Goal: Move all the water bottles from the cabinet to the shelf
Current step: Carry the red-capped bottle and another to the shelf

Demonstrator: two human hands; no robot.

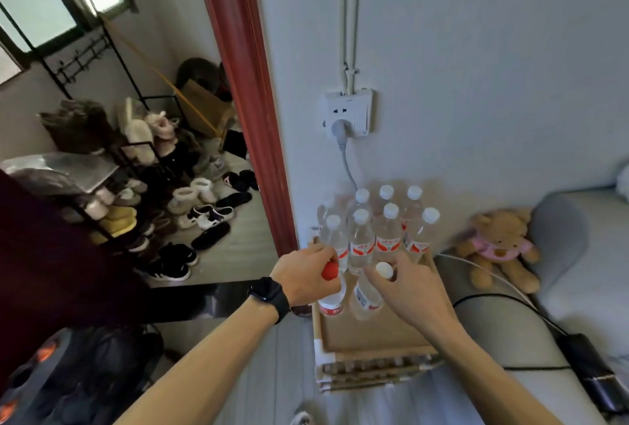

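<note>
A low wooden cabinet [371,332] stands against the wall by the door frame. On its top, several clear water bottles [386,234] with white caps and red labels stand in rows at the back. My left hand [308,274] grips a red-capped bottle [332,298] by its neck. My right hand [405,288] holds a white-capped bottle [367,295] by its neck, just in front of the rows. Both held bottles are upright, near the cabinet top. No shelf can be identified for certain.
A wall socket [347,113] with a plugged cable is above the bottles. A teddy bear [498,247] sits on a grey sofa [578,254] at right, with a black cable and adapter [595,373]. Through the doorway at left stand a shoe rack [112,186] and several shoes.
</note>
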